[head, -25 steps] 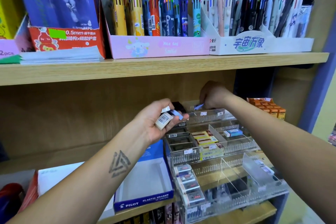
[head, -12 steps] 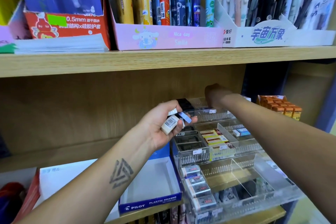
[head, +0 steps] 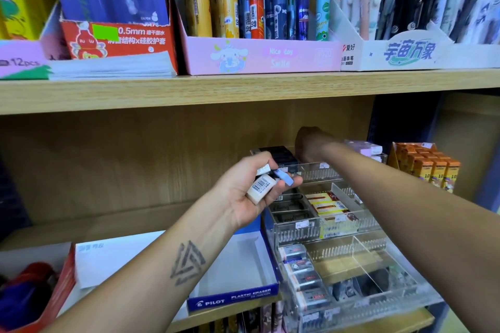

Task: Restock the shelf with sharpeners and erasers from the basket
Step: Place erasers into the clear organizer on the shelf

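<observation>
Cradling erasers (head: 261,188) in left hand (head: 244,192); right hand (head: 307,140) over organizer (head: 319,170) rear, grip unclear.

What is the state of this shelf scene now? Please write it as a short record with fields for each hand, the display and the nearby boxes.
left hand: palm up, grips a white eraser with a barcode and a blue eraser
right hand: reaches into the top back tier of the clear acrylic organizer; its fingers are hidden
organizer contents: yellow-red erasers in the middle tier, grey sleeved erasers in the front left
left of organizer: open Pilot plastic eraser box
right of organizer: orange boxes
</observation>
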Tool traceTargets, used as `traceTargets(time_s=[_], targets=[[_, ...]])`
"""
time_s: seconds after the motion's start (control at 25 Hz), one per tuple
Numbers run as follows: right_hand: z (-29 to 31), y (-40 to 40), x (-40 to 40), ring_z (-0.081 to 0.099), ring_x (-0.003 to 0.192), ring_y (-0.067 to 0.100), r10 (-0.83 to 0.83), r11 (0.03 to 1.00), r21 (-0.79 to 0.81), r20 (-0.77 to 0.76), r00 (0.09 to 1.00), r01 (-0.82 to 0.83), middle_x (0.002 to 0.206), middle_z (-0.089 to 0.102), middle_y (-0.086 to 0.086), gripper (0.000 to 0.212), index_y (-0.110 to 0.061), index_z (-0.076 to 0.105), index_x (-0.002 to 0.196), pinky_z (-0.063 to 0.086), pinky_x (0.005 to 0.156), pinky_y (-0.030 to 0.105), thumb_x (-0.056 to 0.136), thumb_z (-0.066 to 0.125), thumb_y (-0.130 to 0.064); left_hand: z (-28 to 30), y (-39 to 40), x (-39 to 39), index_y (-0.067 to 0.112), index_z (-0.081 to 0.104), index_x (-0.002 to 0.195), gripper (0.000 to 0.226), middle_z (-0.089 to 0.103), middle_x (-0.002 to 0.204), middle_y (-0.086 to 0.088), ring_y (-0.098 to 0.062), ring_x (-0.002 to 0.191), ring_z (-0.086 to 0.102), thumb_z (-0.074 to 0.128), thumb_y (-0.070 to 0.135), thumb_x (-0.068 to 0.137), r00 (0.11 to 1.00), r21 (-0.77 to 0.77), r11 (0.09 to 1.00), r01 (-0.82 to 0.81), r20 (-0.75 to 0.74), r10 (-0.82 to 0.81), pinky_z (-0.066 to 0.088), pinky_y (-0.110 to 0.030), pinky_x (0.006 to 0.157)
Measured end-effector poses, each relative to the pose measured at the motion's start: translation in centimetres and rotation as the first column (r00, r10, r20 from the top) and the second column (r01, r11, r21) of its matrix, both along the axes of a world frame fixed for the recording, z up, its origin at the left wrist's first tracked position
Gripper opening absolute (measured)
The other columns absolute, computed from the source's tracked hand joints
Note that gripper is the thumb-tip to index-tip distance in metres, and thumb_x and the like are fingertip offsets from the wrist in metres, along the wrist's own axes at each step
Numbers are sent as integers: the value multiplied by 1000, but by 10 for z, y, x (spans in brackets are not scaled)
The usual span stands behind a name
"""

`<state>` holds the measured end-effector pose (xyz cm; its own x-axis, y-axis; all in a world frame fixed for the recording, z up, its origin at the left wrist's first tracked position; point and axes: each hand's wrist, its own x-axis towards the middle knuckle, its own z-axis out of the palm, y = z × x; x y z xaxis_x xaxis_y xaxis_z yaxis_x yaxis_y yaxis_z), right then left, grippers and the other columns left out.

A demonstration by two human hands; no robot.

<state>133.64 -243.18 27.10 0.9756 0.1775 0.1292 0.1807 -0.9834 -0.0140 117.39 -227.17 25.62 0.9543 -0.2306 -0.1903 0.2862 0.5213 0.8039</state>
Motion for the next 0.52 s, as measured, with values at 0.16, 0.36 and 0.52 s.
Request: traceTargets(time_s=[0.16, 0.36, 0.52], targets=[[2, 3, -8, 60, 68, 19, -11, 997, 79, 11, 1000, 10, 81, 63, 7, 14, -9, 57, 72, 50, 60, 27, 82, 65, -4, -5, 4, -1, -2, 54, 100, 14, 67, 108, -31, -34, 80, 75, 49, -2, 88, 1000, 46, 999, 8, -21, -7, 55, -21, 43], [15, -6, -90, 64, 66, 16, 246, 639, 752, 1, 969, -163, 79, 72, 9, 8, -4, 73, 93, 50, 57, 24, 87, 70, -9, -8, 1, -4, -4, 61, 104, 16, 69, 107, -28, -30, 73, 75, 59, 6, 91, 1000, 127, 992, 16, -18, -14, 53, -20, 40], [21, -16, -140, 68, 73, 18, 478, 611, 771, -176, 861, -181, 92, 72, 24, 26, -2, 71, 99, 57, 66, 26, 79, 81, -15, -8, -9, -10, -5, 62, 106, 16, 67, 105, -26, -29, 65, 74, 56, 6, 95, 1000, 146, 989, -16, -3, 17, 54, -21, 41]])
